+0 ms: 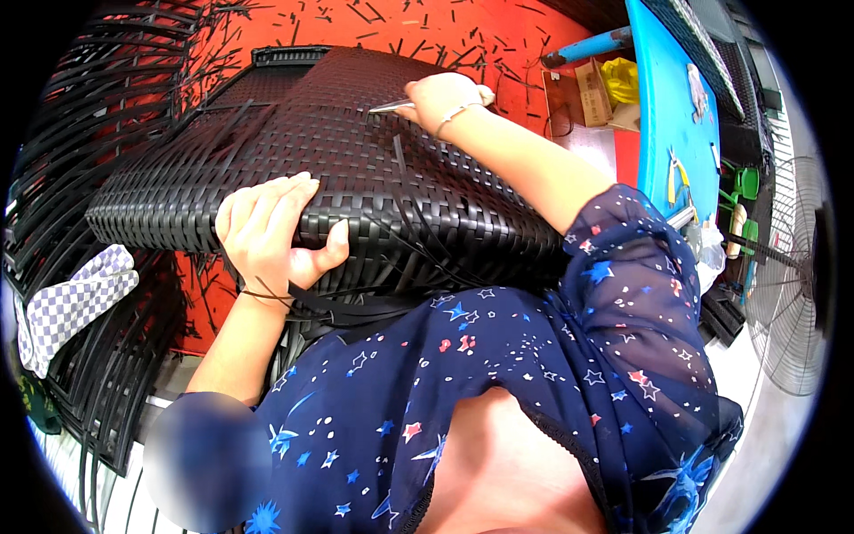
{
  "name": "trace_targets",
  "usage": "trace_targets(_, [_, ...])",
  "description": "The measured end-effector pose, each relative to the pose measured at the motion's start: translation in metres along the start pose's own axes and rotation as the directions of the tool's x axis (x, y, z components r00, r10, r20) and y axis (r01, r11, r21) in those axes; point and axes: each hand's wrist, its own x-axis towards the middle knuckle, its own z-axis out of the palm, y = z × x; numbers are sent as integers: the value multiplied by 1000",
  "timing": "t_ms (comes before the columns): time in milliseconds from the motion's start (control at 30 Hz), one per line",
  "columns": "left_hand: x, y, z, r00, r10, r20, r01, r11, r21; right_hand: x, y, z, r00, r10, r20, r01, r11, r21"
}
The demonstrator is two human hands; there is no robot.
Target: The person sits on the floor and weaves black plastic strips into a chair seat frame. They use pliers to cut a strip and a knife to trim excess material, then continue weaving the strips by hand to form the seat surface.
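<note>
A black woven wicker furniture piece [351, 160] lies across my front, its rounded edge toward me. My left hand [271, 227] rests on that near edge, fingers laid over the top and thumb spread against the side, holding nothing loose. Farther up the weave, my right hand [445, 100] is closed round a pointed metal tool [389, 107], its tip at the woven surface and a pale handle end showing behind the fist. Its exact kind is hard to make out. Loose black strips [405, 191] stick out of the weave between my hands and hang toward my lap.
Bundled black strips [116, 356] fill the left side, with a checked cloth [80, 298] over them. Strip scraps litter the red floor [294, 27]. At right are a blue board [663, 98] with yellow-handled pliers [680, 173], a cardboard box [592, 93] and a fan [796, 267].
</note>
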Motion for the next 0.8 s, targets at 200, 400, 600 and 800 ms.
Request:
trace_targets(200, [-2, -1, -2, 1000, -9, -2, 9, 1000, 14, -1, -9, -4, 980, 109, 167, -148, 958, 246])
trace_targets(400, [-2, 3, -4, 1000, -18, 26, 17, 1000, 17, 57, -47, 18, 939, 75, 335, -204, 906, 370])
trace_targets(600, [0, 5, -6, 999, -14, 40, 15, 1000, -18, 74, -48, 48, 910, 290, 295, -414, 609, 677])
trace_targets(800, [-2, 1, -5, 999, 53, 12, -53, 999, 8, 21, -56, 28, 964, 264, 34, -177, 537, 825])
